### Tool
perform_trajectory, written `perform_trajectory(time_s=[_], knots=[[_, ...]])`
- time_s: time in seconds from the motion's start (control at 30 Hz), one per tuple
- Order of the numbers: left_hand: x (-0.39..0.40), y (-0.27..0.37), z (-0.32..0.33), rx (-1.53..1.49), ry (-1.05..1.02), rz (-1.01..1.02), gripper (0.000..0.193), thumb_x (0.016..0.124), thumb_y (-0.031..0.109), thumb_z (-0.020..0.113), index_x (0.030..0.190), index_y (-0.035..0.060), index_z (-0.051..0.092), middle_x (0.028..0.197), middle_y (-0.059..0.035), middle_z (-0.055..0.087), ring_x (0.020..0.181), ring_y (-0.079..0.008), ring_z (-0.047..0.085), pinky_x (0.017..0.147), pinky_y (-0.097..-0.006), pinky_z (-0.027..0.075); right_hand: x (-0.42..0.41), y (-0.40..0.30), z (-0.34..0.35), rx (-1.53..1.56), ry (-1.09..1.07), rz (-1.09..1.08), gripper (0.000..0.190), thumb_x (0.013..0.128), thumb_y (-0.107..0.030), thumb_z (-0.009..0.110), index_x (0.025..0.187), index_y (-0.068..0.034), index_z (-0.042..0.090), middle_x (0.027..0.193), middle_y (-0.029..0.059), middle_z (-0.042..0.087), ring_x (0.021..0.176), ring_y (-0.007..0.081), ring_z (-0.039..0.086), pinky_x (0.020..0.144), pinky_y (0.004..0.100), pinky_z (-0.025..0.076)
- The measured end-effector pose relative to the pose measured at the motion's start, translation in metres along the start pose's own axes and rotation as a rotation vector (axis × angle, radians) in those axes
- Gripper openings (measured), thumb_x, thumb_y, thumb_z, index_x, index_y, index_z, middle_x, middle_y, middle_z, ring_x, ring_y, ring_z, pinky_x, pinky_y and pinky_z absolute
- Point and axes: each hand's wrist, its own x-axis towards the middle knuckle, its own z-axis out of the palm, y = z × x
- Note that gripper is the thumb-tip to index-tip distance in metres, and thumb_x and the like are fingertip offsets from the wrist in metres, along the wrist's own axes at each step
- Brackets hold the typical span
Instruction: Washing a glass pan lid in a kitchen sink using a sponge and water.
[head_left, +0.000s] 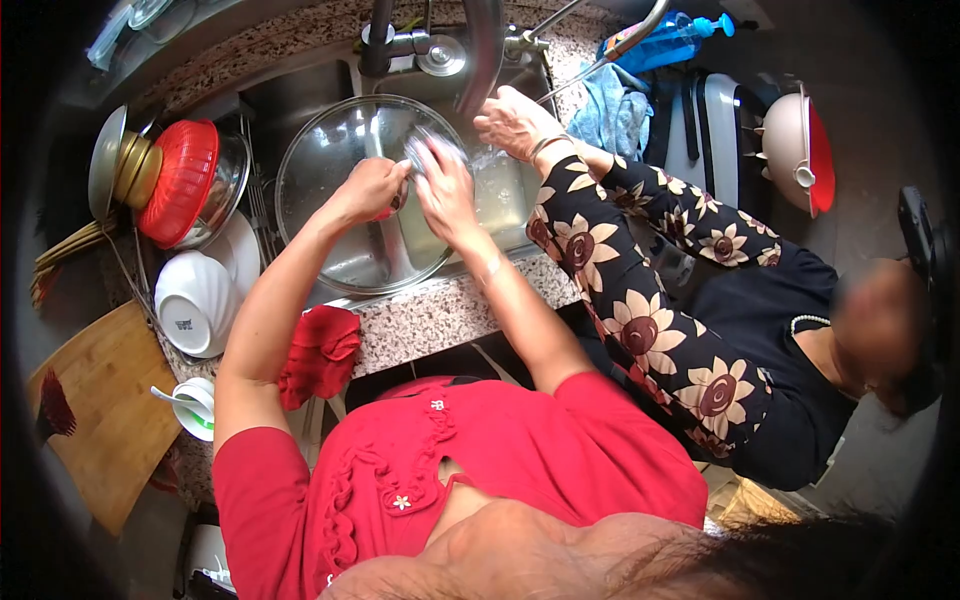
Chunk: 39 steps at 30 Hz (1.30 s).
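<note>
A large round glass pot lid (337, 247) with a metal rim lies over the steel sink. My left hand (369, 191) grips the knob near its middle, where a bit of red shows under the fingers. Over the right half of the lid, my right hand (448, 187) presses a blurred silvery-grey scrubber (418, 154) beside that knob. Motion hides what the scrubber is made of. Cloudy water stands in the right sink basin (501, 214), partly under the lid.
A co-worker's hands (517, 124) are over the right basin, by the faucet (484, 52). At left, a dish rack holds a red plastic basket (180, 184) and white bowls (191, 300). A red cloth (322, 352) hangs on the counter edge. A blue soap bottle (660, 45) lies back right.
</note>
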Motion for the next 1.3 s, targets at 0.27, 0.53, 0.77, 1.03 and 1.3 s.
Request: perform_trajectory(time_s=[0.27, 0.53, 0.77, 1.03, 1.3], knots=[[-0.01, 0.002, 0.001, -0.003, 0.085, 0.059, 0.043, 0.094, 0.029, 0.039, 0.075, -0.0059, 0.054, 0.059, -0.0197, 0.052, 0.056, -0.0277, 0.055, 0.058, -0.0392, 0.043, 0.004, 0.009, 0.004, 0.044, -0.126, -0.118, 0.043, 0.08, -0.018, 0.046, 0.123, -0.015, 0.05, 0.126, 0.0152, 0.046, 0.119, 0.0307, 0.042, 0.095, 0.0431, 0.036], [-0.004, 0.025, -0.004, -0.027, -0.037, -0.045, 0.04, 0.094, 0.028, 0.04, 0.078, -0.0061, 0.054, 0.066, -0.022, 0.054, 0.057, -0.028, 0.052, 0.06, -0.0407, 0.043, 0.064, 0.028, 0.018, -0.075, -0.27, -0.096, 0.042, 0.087, -0.026, 0.041, 0.126, -0.013, 0.049, 0.134, 0.0136, 0.04, 0.126, 0.03, 0.034, 0.103, 0.0444, 0.027], [-0.011, 0.02, -0.004, -0.028, -0.016, -0.101, 0.04, 0.093, 0.028, 0.042, 0.074, -0.0056, 0.053, 0.067, -0.022, 0.054, 0.059, -0.0273, 0.056, 0.059, -0.0399, 0.044, -0.015, 0.049, 0.0, -0.022, -0.025, 0.174, 0.041, 0.088, -0.014, 0.042, 0.127, -0.004, 0.043, 0.121, 0.0191, 0.047, 0.109, 0.0339, 0.047, 0.097, 0.0411, 0.037], [-0.006, 0.017, -0.008, -0.118, -0.116, -0.14, 0.039, 0.092, 0.028, 0.043, 0.074, -0.0058, 0.052, 0.065, -0.0205, 0.054, 0.06, -0.0294, 0.056, 0.06, -0.0398, 0.043, 0.07, 0.054, 0.004, 0.336, -0.17, 0.636, 0.036, 0.085, -0.023, 0.051, 0.114, -0.001, 0.05, 0.105, 0.0169, 0.058, 0.098, 0.0237, 0.056, 0.086, 0.0335, 0.043], [-0.007, 0.007, -0.001, -0.032, -0.031, -0.091, 0.041, 0.092, 0.029, 0.043, 0.074, -0.0058, 0.054, 0.071, -0.0241, 0.054, 0.065, -0.0368, 0.054, 0.063, -0.0417, 0.041, -0.026, 0.071, -0.001, 0.294, -0.129, 0.709, 0.039, 0.092, -0.034, 0.04, 0.104, 0.003, 0.048, 0.088, 0.0217, 0.058, 0.085, 0.0324, 0.057, 0.074, 0.0388, 0.044]])
